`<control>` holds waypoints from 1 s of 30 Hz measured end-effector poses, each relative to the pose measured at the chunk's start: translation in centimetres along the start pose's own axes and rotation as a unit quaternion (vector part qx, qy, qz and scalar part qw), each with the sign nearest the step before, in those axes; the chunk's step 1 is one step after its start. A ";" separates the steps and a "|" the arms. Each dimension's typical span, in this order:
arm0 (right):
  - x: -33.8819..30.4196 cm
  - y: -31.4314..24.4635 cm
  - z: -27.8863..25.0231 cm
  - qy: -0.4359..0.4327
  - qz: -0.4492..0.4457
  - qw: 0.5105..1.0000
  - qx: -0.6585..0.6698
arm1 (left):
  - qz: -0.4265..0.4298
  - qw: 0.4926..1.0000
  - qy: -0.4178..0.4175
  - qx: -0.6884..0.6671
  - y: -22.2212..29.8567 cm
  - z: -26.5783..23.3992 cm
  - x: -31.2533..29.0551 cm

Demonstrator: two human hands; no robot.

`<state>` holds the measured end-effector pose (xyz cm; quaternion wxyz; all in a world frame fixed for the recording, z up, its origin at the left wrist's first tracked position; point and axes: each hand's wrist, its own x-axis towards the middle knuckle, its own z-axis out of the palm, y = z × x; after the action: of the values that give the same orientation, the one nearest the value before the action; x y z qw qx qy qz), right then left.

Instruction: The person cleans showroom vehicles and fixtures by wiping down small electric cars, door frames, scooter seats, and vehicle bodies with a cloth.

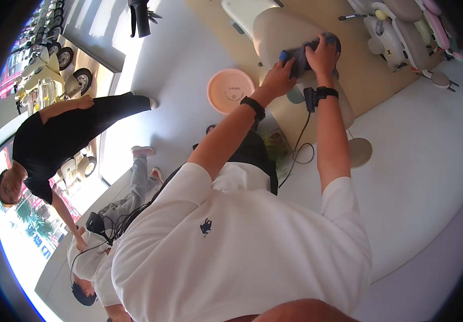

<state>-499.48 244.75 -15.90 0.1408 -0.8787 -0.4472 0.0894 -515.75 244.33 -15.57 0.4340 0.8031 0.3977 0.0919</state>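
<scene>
Both arms reach up to the right over a beige, rounded scooter seat. My left hand presses its fingers into a dark grey cloth bunched on the seat. From the other side, my right hand grips the same cloth, its fingers bent over it. Small blue bits show at the fingertips of both hands. Dark bands circle my wrists; the right one carries a black box with a cable hanging from it.
A pink round basin sits on the floor left of the scooter. A beige disc lies below it. More scooters stand at the upper right. A person in black and another in light clothes are at the left.
</scene>
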 end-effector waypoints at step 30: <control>-9.9 -2.7 3.9 0.019 -0.110 0.993 0.040 | 0.015 0.991 -0.046 0.126 -4.4 -0.9 -2.3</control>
<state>-508.44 238.88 -18.36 0.1932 -0.8196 -0.5341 0.0745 -520.20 244.59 -17.94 0.3461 0.8606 0.3735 0.0107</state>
